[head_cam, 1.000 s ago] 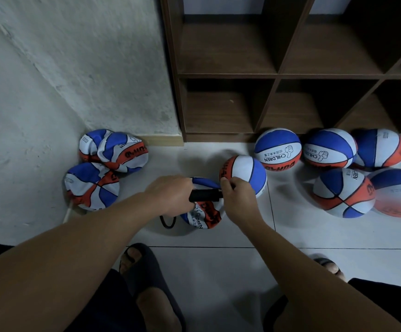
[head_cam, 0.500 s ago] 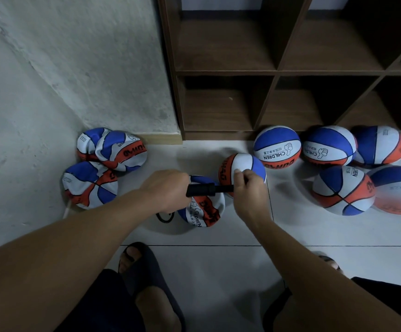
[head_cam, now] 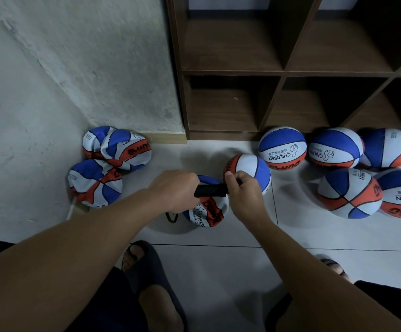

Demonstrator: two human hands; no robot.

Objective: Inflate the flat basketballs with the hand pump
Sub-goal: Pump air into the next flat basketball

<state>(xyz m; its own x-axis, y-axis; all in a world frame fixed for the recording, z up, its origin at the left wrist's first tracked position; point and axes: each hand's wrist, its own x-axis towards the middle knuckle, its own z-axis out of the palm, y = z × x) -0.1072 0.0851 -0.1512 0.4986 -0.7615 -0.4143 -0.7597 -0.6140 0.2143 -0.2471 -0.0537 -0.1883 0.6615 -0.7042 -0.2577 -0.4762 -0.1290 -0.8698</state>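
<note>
So the person is crouching over a white tiled floor [head_cam: 218,271] with both arms reaching out, and the black hand pump [head_cam: 210,190] is sitting sideways between the two hands. The left hand [head_cam: 173,190] is wrapping its curled fingers around the left end of the pump, fist closed tight on it. The right hand [head_cam: 244,191] is gripping the right end, fingers curled over it and thumb poking up against a round, pumped-up basketball [head_cam: 250,172] that's lying on the floor just behind that hand. Right under the pump a crumpled flat basketball [head_cam: 205,215] is lying on the tiles, touching or nearly touching the round one, and a bit of black hose [head_cam: 170,216] is looping out beside its left edge. I can't tell which ball the pump is actually feeding. Over in the corner where the rough plaster wall [head_cam: 75,68] meets the floor, three more flat basketballs [head_cam: 96,183] are slumping in a pile, pressing against each other. Along the foot of the brown wooden cubby shelf [head_cam: 278,75] five inflated basketballs [head_cam: 282,148] are bunching up toward the right edge of the floor, three in a row against the shelf base and two in front of them. Down near the bottom a foot in a dark slipper [head_cam: 144,262] is showing between the arms.
</note>
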